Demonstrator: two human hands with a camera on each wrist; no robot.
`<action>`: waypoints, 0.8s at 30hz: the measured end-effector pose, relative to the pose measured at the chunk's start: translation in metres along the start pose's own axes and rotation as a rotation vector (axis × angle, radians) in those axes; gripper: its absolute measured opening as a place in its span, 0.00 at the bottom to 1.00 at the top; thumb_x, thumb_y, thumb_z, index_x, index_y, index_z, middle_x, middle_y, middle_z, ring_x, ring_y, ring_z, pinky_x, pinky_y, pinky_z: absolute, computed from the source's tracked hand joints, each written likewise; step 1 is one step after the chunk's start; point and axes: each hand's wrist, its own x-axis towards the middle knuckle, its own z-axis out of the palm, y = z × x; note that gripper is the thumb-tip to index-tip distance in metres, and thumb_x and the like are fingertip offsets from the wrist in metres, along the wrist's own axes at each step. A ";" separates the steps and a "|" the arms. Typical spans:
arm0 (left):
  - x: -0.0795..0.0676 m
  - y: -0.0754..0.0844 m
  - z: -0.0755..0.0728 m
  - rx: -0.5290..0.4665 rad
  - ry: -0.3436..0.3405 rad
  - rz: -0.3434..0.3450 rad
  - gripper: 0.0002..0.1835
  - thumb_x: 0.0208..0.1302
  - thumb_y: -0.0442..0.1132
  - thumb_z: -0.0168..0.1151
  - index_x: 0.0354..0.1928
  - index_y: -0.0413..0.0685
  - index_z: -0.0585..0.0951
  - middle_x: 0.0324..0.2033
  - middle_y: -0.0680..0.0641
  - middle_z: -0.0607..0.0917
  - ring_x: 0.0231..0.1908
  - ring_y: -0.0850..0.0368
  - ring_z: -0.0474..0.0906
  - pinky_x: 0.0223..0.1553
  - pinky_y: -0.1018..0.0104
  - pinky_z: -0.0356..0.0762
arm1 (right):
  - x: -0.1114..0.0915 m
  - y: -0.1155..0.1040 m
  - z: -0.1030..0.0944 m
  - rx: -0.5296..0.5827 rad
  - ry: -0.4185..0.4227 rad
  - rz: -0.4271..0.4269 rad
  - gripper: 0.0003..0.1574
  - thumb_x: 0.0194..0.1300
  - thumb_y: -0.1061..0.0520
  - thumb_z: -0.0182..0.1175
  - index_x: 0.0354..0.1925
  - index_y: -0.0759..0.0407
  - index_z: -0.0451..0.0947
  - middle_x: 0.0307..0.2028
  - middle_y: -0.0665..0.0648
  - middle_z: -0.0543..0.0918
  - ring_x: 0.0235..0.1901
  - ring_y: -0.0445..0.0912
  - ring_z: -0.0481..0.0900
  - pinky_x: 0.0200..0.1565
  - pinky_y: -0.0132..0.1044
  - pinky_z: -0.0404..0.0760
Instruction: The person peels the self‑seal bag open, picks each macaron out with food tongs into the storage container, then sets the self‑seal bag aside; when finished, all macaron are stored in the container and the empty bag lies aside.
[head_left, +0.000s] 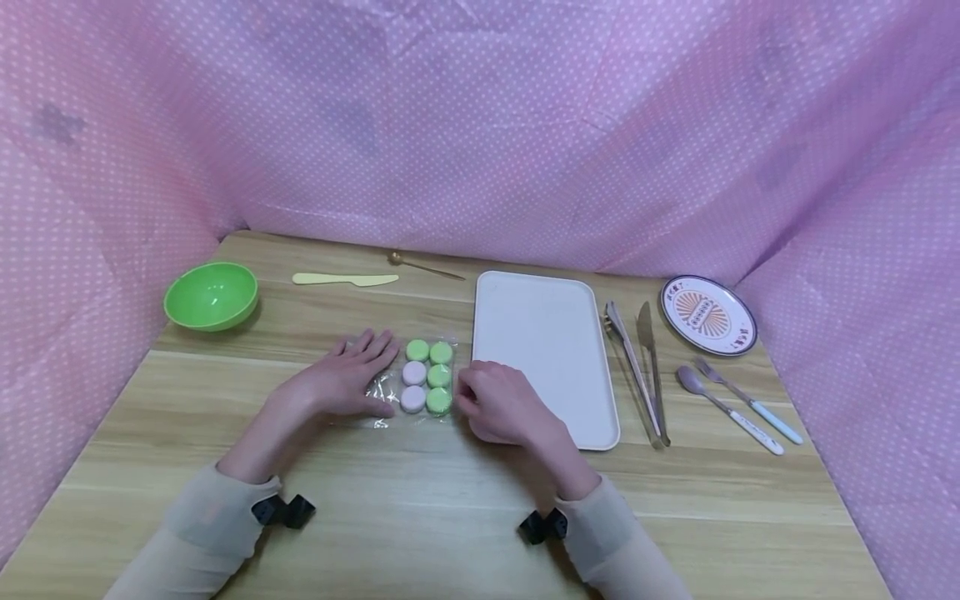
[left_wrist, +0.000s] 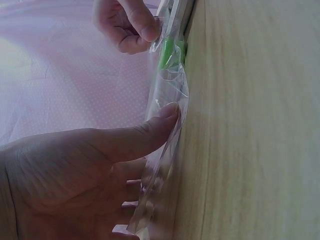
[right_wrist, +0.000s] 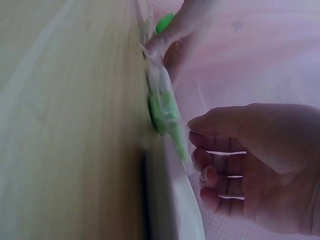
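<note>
A clear plastic bag [head_left: 386, 387] lies on the table with several round light-green macarons [head_left: 441, 352] and two pale-lilac macarons [head_left: 413, 373] grouped at its right end. My left hand [head_left: 348, 377] rests with spread fingers on the bag's left part; in the left wrist view its thumb [left_wrist: 162, 120] presses the film. At the bag's right edge, my right hand [head_left: 502, 404] has curled fingers. In the left wrist view, that hand's thumb and index finger pinch the film's edge. The right wrist view shows its fingertips [right_wrist: 196, 125] right beside the bag.
A white tray [head_left: 540, 350] stands right of the bag, partly under the right forearm. Tongs [head_left: 633, 367], a metal knife [head_left: 648, 342], a spoon [head_left: 727, 408], a fork [head_left: 750, 400] and a plate [head_left: 708, 317] lie farther right. Behind are a green bowl [head_left: 212, 297], yellow knife [head_left: 345, 280] and small gold spoon [head_left: 423, 266].
</note>
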 end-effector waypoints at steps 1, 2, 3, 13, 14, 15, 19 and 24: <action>0.000 0.000 0.000 0.000 0.000 0.000 0.54 0.54 0.66 0.59 0.73 0.44 0.49 0.74 0.39 0.43 0.73 0.35 0.37 0.69 0.33 0.38 | -0.001 0.001 -0.001 0.007 -0.005 0.006 0.12 0.61 0.54 0.52 0.21 0.43 0.71 0.21 0.43 0.72 0.24 0.39 0.70 0.26 0.31 0.68; 0.000 0.000 0.000 0.001 0.001 0.001 0.54 0.54 0.66 0.59 0.73 0.44 0.49 0.74 0.39 0.44 0.72 0.35 0.37 0.68 0.33 0.38 | -0.001 0.002 -0.002 0.010 -0.009 0.013 0.12 0.61 0.54 0.53 0.21 0.43 0.71 0.22 0.43 0.72 0.24 0.38 0.70 0.26 0.30 0.69; 0.000 0.000 0.001 0.002 0.003 0.003 0.54 0.54 0.66 0.59 0.73 0.44 0.49 0.74 0.38 0.44 0.72 0.34 0.37 0.68 0.33 0.38 | -0.001 0.003 -0.003 0.012 -0.012 0.018 0.12 0.61 0.54 0.53 0.21 0.43 0.72 0.22 0.43 0.72 0.24 0.38 0.70 0.26 0.30 0.69; 0.000 0.001 0.000 0.001 0.004 -0.003 0.54 0.54 0.67 0.59 0.73 0.44 0.49 0.74 0.38 0.44 0.72 0.34 0.37 0.68 0.32 0.39 | 0.008 0.002 0.001 0.037 0.022 0.029 0.11 0.62 0.46 0.56 0.24 0.42 0.74 0.23 0.41 0.74 0.25 0.36 0.71 0.26 0.29 0.69; 0.000 0.001 -0.001 -0.003 0.005 -0.005 0.54 0.54 0.67 0.59 0.73 0.44 0.49 0.74 0.38 0.44 0.72 0.34 0.37 0.68 0.32 0.39 | 0.010 0.002 0.002 0.038 0.032 0.024 0.11 0.63 0.48 0.56 0.23 0.43 0.73 0.22 0.42 0.73 0.24 0.36 0.70 0.25 0.29 0.69; 0.000 0.001 -0.001 -0.005 0.004 -0.005 0.54 0.54 0.66 0.59 0.73 0.43 0.49 0.74 0.38 0.44 0.72 0.34 0.37 0.68 0.32 0.39 | 0.012 0.001 0.003 0.038 0.042 0.020 0.11 0.62 0.49 0.55 0.22 0.43 0.72 0.22 0.42 0.73 0.24 0.37 0.69 0.24 0.29 0.68; 0.001 0.002 -0.001 -0.003 -0.004 -0.004 0.54 0.54 0.67 0.59 0.73 0.44 0.48 0.74 0.38 0.43 0.73 0.35 0.36 0.68 0.33 0.38 | 0.015 0.002 0.004 0.036 0.053 0.018 0.13 0.60 0.55 0.52 0.19 0.44 0.69 0.20 0.44 0.71 0.22 0.38 0.67 0.22 0.29 0.66; 0.000 0.002 0.000 0.000 -0.005 -0.006 0.54 0.54 0.66 0.59 0.73 0.45 0.48 0.74 0.39 0.43 0.73 0.35 0.37 0.69 0.33 0.38 | 0.013 0.007 0.003 0.048 0.030 0.063 0.13 0.60 0.54 0.52 0.19 0.43 0.69 0.20 0.44 0.71 0.22 0.38 0.68 0.24 0.30 0.67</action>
